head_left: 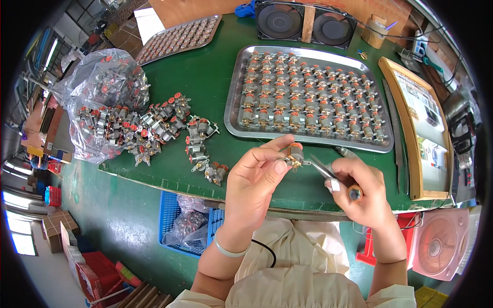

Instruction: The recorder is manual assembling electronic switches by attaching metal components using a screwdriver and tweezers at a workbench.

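Note:
My left hand (257, 177) is closed in a pinch on a small cylindrical metal part (296, 152) with an orange-red cap and brass-coloured prongs. It is held up off the bench, before the near edge of a metal tray (308, 137). My right hand (362, 190) is wrapped round a hand tool (319, 167) with a shiny, slim metal shaft and a round-ended handle. Its blurred tip is close to the part's side tab; I cannot tell if they touch. Rows of similar capped parts (310, 100) stand in the tray.
Loose parts (197, 146) lie left of my left hand, beside a clear plastic bag (105, 82) of more. Farther back are a second filled tray (179, 38) and twin black fans (280, 21). A wooden frame (413, 128) bounds the right. Below the bench sits a blue crate (169, 218).

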Motion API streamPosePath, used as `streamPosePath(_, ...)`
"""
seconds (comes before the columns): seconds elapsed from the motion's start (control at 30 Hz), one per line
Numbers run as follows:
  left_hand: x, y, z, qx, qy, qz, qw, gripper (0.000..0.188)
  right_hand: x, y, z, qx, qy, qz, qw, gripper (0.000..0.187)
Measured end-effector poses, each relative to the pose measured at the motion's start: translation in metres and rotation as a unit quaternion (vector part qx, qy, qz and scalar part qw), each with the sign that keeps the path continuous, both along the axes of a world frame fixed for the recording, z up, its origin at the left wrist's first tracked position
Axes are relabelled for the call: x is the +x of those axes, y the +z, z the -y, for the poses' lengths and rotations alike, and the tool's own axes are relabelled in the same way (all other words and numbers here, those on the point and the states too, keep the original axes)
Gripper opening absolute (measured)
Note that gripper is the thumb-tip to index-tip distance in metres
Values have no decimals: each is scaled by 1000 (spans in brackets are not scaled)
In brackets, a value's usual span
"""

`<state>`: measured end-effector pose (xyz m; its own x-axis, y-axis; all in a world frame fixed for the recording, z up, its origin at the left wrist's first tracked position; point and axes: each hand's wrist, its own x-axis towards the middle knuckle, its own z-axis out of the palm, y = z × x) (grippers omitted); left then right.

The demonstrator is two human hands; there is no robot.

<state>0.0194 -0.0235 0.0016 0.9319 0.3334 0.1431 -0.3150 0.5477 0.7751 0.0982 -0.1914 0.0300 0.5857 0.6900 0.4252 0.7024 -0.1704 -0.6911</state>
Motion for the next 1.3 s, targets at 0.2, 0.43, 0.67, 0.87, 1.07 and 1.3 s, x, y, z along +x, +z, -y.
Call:
streamPosePath(0.2,-1,4,2,43,22,4,999,10,7,1,-7,54,11,159,986,25)
streamPosePath(0.43,0,2,1,110,32,27,993,14,9,1,-11,49,49,192,979,28)
streamPosePath(0.67,3,-4,0,140,27,58,988,21,-1,3,-8,53,74,-62,994,18)
streamPosePath(0.87,6,-7,-1,197,8,154,968,23,5,0,2,140,198,-694,677,20)
streamPosePath(1.07,9,-8,1,233,46,172,956,26,-5,-1,1,109,136,-363,915,15)
streamPosePath(1.3,12,-11,-1,277,67,211,935,27,-2,2,4,117,144,-512,839,16)
